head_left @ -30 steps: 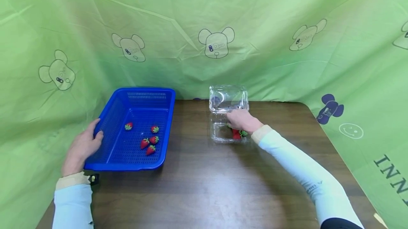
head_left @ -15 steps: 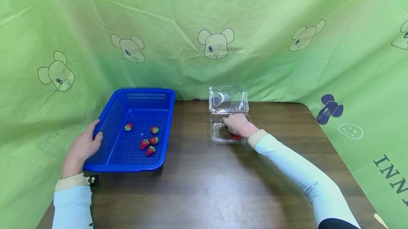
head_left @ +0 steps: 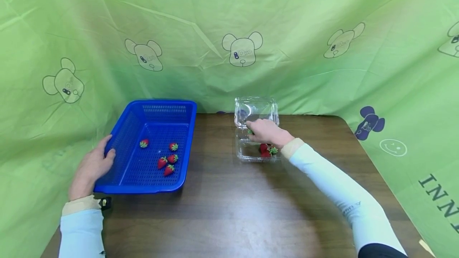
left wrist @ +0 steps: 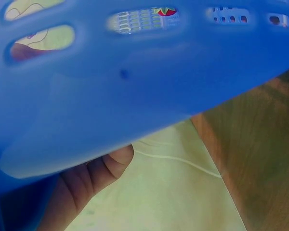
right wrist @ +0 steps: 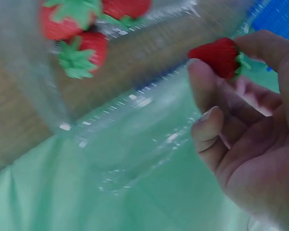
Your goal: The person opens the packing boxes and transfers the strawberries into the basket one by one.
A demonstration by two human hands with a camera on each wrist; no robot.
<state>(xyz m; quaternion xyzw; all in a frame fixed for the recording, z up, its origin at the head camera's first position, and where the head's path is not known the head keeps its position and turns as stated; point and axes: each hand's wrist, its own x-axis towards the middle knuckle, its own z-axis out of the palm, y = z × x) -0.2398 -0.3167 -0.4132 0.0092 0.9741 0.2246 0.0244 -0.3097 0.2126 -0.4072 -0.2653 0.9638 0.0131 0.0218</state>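
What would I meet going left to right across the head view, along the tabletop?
Left hand → blue basket → open clear container → right sleeve. The right hand overlaps the container, so I left it out.

A blue, perforated plastic basket (left wrist: 139, 91) hides much of the left grip (left wrist: 94, 175) and overruns the left wrist view, while the right wrist view's top edge crops two red, green-leaved strawberries (right wrist: 58, 26).
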